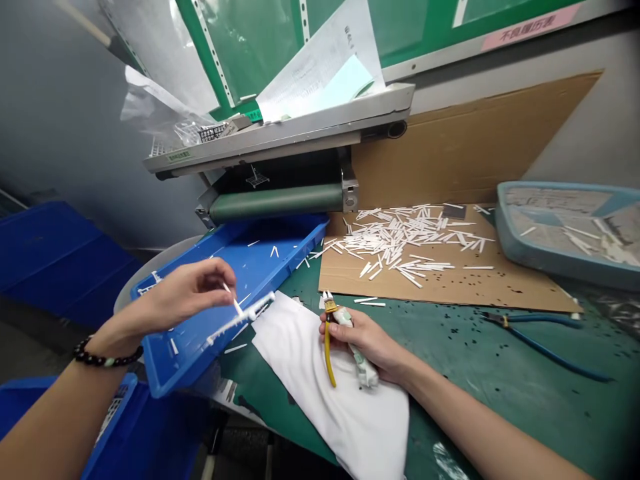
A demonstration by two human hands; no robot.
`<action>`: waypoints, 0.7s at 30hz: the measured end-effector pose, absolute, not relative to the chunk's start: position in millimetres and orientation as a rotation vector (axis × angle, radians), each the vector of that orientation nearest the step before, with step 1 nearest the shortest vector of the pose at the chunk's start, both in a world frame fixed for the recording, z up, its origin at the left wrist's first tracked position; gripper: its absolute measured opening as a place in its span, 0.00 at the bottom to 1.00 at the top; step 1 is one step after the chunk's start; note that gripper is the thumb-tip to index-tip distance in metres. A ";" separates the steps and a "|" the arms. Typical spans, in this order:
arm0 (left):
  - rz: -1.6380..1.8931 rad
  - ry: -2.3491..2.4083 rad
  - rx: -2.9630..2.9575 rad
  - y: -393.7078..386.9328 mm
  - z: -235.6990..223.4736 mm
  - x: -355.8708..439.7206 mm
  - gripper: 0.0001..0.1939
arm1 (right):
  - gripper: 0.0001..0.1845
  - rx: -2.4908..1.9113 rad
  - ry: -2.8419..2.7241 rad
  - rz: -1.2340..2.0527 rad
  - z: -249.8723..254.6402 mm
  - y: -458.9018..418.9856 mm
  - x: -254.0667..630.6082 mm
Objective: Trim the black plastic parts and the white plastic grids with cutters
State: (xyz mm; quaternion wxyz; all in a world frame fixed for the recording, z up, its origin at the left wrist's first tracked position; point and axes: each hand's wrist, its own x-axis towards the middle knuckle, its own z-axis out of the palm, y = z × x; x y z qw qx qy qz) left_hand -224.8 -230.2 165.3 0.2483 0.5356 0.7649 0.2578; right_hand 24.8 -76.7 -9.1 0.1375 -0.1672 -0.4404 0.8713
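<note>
Our left fingers [221, 275] pinch a white plastic strip [240, 321] above a blue tray [260, 257]. Our right fingers [345, 325] clench yellow-handled cutters [328, 350] over a white cloth [345, 413].

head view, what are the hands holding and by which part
The left hand pinches a white moulded plastic runner by a thin prong at its end, between thumb and fingertips. The right hand grips yellow-handled side cutters around their handles.

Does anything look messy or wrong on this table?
Yes. A few white sticks lie off the cardboard sheet on the green mat, which is also speckled with black bits. They look spilled, away from the main pile.
</note>
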 end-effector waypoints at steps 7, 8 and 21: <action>-0.143 1.557 1.515 -148.0 111.3 -210.6 0.13 | 0.23 -0.508 -1.254 2.520 -12.2 -75.0 23.7; -0.206 1.541 1.559 -136.9 101.1 -208.1 0.13 | 0.23 -0.508 -1.250 2.524 -12.6 -74.9 23.5; 0.759 2.685 1.729 -206.9 24.4 -131.2 0.28 | 0.24 -0.505 -1.178 2.562 -12.8 -73.3 21.6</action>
